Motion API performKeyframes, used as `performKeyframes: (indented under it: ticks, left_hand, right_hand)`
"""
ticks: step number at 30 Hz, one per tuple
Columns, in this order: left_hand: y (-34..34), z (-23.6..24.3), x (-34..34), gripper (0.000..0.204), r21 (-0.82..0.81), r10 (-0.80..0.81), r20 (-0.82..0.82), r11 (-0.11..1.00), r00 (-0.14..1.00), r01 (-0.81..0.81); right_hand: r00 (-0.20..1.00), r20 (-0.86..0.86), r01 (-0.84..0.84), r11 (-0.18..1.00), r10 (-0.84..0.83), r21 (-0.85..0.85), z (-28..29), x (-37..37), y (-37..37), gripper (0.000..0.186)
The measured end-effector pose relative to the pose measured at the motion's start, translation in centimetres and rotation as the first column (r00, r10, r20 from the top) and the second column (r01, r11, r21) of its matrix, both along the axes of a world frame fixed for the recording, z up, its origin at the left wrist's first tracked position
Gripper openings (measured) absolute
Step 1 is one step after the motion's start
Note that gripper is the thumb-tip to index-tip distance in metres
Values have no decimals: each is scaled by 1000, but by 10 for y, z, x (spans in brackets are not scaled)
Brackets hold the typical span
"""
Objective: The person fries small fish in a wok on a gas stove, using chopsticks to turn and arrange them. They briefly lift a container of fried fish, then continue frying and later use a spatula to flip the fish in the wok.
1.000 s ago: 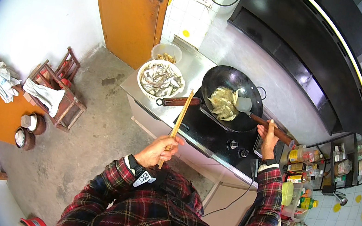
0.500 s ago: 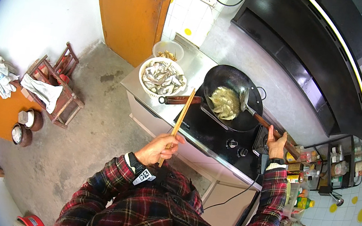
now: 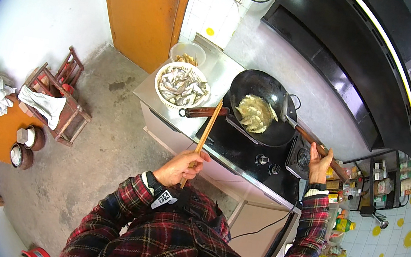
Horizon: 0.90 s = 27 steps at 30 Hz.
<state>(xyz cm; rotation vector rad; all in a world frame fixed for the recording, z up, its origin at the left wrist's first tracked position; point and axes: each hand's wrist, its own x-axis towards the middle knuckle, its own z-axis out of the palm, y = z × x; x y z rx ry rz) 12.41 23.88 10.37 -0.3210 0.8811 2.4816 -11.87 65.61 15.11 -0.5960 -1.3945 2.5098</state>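
Note:
My left hand (image 3: 179, 169) is closed around a pair of long wooden chopsticks (image 3: 208, 129), which point up toward the wok's handle. With my right hand (image 3: 320, 166) I hold a wok spatula (image 3: 307, 137) by its long wooden handle, the fingers only loosely curled. The spatula's metal blade rests at the right inner side of the black wok (image 3: 246, 84), apart from the food. Small fish (image 3: 254, 113) lie in bubbling oil at the wok's bottom. Left of the wok stands a white basket (image 3: 158, 91) heaped with raw silvery fish (image 3: 182, 87).
The wok sits on a black gas stove (image 3: 237, 149) with two knobs. Behind the basket is a clear bowl (image 3: 174, 51) of browned food. Bottles (image 3: 344, 225) line the right side, below a black rack (image 3: 368, 171). A range hood (image 3: 328, 51) hangs above.
The spatula has moved right, away from the fish to the wok's side, and my right hand has shifted slightly right with looser fingers. My left hand keeps the chopsticks nearly still.

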Motion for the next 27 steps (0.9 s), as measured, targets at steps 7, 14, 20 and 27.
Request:
performKeyframes:
  ticks: [7, 14, 20, 27]
  left_hand:
    - [-7, 0, 4, 17, -29, -12, 12, 1000, 1000, 12]
    - [-13, -2, 9, 17, -52, 23, 38, 998, 999, -21]
    - [-15, -6, 13, 17, -33, 58, 35, 998, 998, -57]
    - [-13, -7, 10, 18, -42, 53, 43, 998, 998, -51]
  right_hand:
    - [989, 130, -60, 997, 67, -52, -16, -5, -27, 44]
    - [994, 87, -68, 996, 73, -56, -36, -20, -39, 41]
    - [999, 22, 28, 997, -27, -76, -22, -30, -27, 41]
    - [998, -49, 33, 993, -27, 114, -1, -14, -23, 39]
